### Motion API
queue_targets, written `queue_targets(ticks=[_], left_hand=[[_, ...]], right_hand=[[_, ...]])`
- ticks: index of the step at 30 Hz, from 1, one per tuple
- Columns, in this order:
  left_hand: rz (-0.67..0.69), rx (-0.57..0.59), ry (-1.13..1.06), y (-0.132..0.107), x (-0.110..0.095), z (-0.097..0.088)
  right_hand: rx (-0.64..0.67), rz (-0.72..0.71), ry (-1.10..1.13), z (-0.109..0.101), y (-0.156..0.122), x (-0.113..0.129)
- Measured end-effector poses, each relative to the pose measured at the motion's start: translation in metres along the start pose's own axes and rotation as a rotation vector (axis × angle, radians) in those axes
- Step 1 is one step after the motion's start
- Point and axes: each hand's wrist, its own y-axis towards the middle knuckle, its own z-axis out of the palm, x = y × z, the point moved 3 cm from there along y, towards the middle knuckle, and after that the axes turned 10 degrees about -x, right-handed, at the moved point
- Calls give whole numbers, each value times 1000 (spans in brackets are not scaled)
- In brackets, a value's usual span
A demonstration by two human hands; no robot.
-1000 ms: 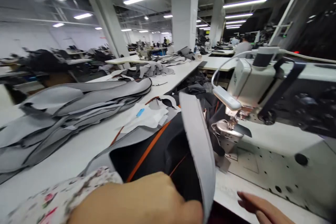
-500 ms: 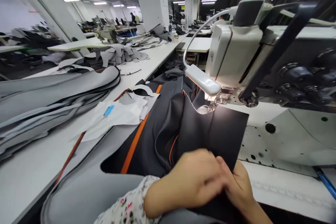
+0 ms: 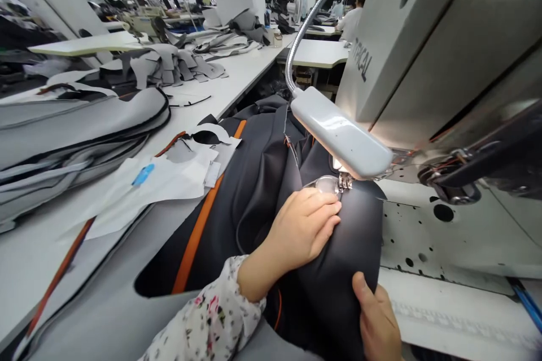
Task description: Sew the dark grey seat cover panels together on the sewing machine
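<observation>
A dark grey fabric piece [image 3: 258, 192] with orange piping [image 3: 199, 231] lies across the sewing table and runs under the presser foot [image 3: 341, 181] of the sewing machine [image 3: 423, 56]. My left hand [image 3: 302, 225] presses down on the fabric just in front of the foot, fingers curled together. At the near edge my right hand [image 3: 376, 321] grips the fabric, thumb on top. A lamp head [image 3: 341, 132] on a flexible neck hangs over the needle area.
White paper slips [image 3: 161, 177] lie left of the fabric. A stack of grey cut panels [image 3: 63, 135] fills the left of the table, with more panels [image 3: 169, 65] further back. A person [image 3: 351, 17] sits at a far table.
The view has moved closer to the machine. My two hands were pinched together at the fabric's near edge; the left has moved up to the presser foot and the right stays at the near edge.
</observation>
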Motion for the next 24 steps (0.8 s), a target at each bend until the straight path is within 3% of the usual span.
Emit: queue_targets(ticks=[6,13,17,24], left_hand=[[27,-2,41,0,-2,-2],[22,-13,70,4,-6,0],[12,-19,78,5,-7,1],[17,12,62,3,-2,3]], right_hand=[[-97,-31,-40,-8,3,-6],[67,18,74,-9,13,0],[91,54,48,-13,17,1],[-16,92,31,-18,20,4]])
